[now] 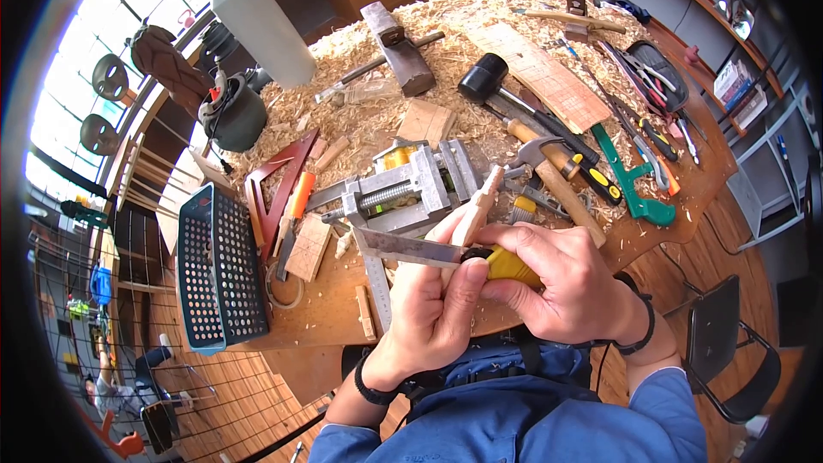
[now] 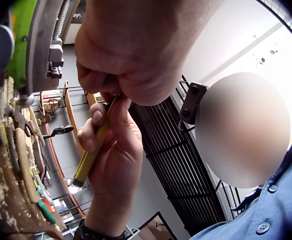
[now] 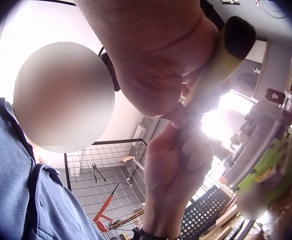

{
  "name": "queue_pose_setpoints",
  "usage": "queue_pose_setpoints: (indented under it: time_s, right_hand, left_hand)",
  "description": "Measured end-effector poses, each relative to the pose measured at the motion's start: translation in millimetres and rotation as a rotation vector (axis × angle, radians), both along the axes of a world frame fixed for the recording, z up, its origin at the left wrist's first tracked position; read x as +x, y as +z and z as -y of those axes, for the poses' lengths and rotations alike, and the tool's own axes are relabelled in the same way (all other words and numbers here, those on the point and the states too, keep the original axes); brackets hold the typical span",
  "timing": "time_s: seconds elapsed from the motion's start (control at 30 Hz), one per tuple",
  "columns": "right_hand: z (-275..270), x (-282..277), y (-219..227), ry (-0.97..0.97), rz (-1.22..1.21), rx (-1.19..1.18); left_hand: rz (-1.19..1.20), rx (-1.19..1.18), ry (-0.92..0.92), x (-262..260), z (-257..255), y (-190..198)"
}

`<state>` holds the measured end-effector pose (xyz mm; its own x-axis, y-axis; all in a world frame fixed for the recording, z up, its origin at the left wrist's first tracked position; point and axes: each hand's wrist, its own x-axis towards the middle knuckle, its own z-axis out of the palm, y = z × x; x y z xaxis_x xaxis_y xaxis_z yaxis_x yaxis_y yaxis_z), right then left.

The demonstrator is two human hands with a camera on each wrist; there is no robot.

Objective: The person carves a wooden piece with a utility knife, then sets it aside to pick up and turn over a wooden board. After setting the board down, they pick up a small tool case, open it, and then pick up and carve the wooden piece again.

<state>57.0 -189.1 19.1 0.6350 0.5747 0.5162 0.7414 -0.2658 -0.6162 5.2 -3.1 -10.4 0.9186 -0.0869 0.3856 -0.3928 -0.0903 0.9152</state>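
In the head view, the left hand (image 1: 433, 313) grips a small carved piece of pale wood (image 1: 480, 206), its narrow tip pointing up and away. The right hand (image 1: 570, 283) holds a knife by its yellow handle (image 1: 513, 267). The blade (image 1: 407, 248) extends leftward across the lower part of the wood, and the left thumb rests beside the blade's base. In the left wrist view the yellow handle (image 2: 90, 157) lies in the right hand (image 2: 115, 160). The right wrist view shows the handle (image 3: 213, 75) too; the wood is hidden there.
A metal vise (image 1: 394, 193) stands just beyond the hands. A perforated basket (image 1: 221, 266) sits at left. Wood shavings (image 1: 343, 60) cover much of the table. At right lie a hammer (image 1: 561, 193), a black mallet (image 1: 484, 77) and a green-handled saw (image 1: 639, 193). A white bottle (image 1: 261, 26) stands at back left.
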Motion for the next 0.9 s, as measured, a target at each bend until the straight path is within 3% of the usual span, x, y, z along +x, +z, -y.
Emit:
queue_pose_setpoints:
  time_s: [0.13,0.23,0.4,0.47,0.9]
  right_hand:
    - [-0.6,-2.1,-2.0,-0.016,-0.014,0.038]
    - [1.5,1.1,-1.6,0.013,-0.021,0.044]
    - [7.0,0.8,6.0,0.035,-0.149,-0.081]
    - [4.7,2.3,0.2,0.020,-0.044,-0.027]
    - [0.0,2.2,-5.0,0.002,-0.030,0.005]
  left_hand:
    - [0.159,0.090,0.055,4.7,1.3,-3.4]
    - [0.058,0.070,0.046,2.9,1.2,-2.8]
    - [-0.106,-0.166,-0.081,5.1,0.6,-3.8]
    - [-0.078,-0.127,-0.057,6.6,0.4,-3.5]
    - [-0.131,-0.091,-0.006,2.4,-0.7,0.4]
